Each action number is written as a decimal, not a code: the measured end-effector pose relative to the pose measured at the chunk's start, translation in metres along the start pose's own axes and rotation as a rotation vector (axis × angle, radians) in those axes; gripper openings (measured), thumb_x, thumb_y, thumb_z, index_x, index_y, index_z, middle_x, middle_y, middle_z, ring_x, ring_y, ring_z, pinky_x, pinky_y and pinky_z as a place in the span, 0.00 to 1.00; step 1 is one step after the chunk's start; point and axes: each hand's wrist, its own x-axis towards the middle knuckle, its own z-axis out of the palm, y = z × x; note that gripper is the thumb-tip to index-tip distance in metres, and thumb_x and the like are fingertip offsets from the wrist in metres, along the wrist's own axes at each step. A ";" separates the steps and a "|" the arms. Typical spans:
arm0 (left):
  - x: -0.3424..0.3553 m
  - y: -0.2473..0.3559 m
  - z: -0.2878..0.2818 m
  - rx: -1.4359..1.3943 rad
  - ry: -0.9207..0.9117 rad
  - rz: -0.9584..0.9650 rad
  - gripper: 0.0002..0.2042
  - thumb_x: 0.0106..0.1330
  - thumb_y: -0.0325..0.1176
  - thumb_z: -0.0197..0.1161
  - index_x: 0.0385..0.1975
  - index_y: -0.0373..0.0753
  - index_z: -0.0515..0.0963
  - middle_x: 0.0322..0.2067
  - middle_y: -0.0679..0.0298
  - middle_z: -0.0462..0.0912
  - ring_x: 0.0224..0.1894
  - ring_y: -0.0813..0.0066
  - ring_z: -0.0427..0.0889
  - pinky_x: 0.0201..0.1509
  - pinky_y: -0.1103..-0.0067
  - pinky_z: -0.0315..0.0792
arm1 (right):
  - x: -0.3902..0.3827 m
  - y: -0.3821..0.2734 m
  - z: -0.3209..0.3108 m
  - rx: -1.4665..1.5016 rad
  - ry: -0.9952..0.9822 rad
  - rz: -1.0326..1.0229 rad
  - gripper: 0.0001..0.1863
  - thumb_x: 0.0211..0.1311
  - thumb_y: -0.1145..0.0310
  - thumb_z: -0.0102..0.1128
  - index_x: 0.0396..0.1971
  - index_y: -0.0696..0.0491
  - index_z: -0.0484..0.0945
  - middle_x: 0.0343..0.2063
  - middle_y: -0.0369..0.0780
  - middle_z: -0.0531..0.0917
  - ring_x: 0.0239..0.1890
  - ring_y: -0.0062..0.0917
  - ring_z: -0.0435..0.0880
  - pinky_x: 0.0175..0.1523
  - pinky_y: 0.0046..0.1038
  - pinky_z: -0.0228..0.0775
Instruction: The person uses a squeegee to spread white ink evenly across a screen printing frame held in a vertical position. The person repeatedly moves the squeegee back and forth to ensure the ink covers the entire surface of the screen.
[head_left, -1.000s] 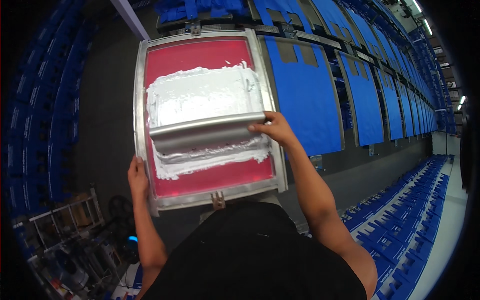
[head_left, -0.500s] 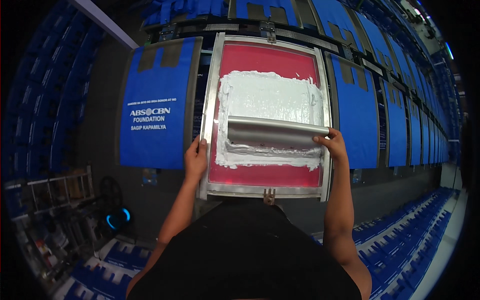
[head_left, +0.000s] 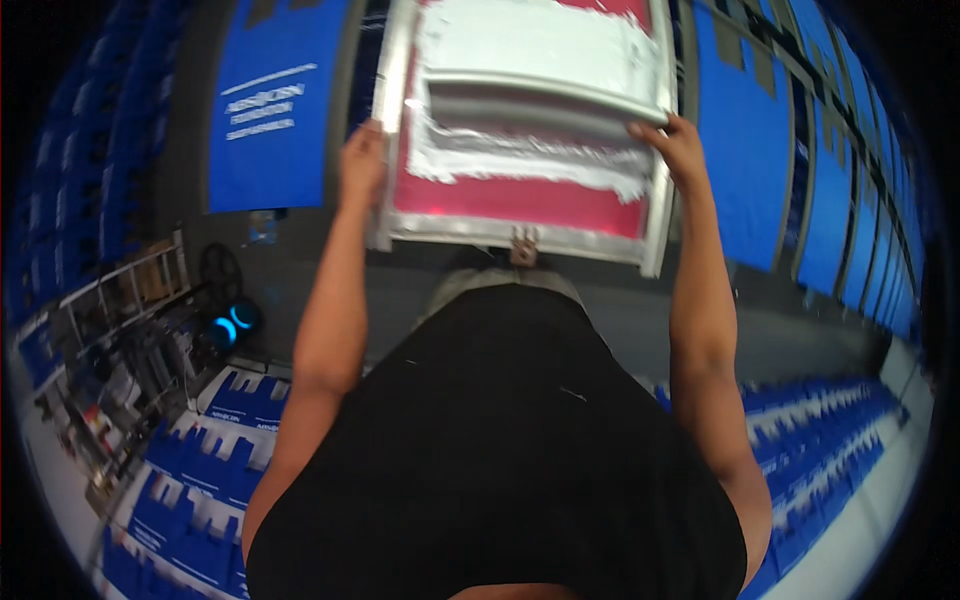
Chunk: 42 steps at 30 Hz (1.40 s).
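Note:
A metal-framed printing screen [head_left: 450,233] with red mesh [head_left: 510,208] fills the upper middle. Thick white ink [head_left: 530,35] coats much of the mesh. Across the ink lies a long silver metal scoop-like bar [head_left: 530,100], its lower side smeared white. My left hand [head_left: 362,165] has its fingers closed on the frame's left rail. My right hand [head_left: 672,148] pinches the bar's right end, close beside the right rail. A small metal clamp [head_left: 524,248] sits on the frame's near edge.
Blue fabric panels on boards flank the screen, a printed one [head_left: 265,175] at the left and more [head_left: 745,200] receding rightward. Blue bags [head_left: 240,395] lie in rows below. Metal equipment, a black wheel and a blue-lit device [head_left: 233,322] stand at lower left.
A second ago the screen sat further left and slanted; the printed left panel then came into view. Since then the screen, bar and both hands appear higher in the picture as the view shifted.

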 end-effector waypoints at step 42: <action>-0.018 0.186 0.090 1.190 -0.647 0.799 0.09 0.45 0.27 0.63 0.28 0.38 0.80 0.27 0.53 0.81 0.36 0.53 0.82 0.41 0.61 0.74 | -0.051 -0.064 0.005 -0.836 -0.036 -0.313 0.22 0.41 0.78 0.57 0.43 0.55 0.79 0.36 0.51 0.82 0.41 0.47 0.78 0.49 0.44 0.68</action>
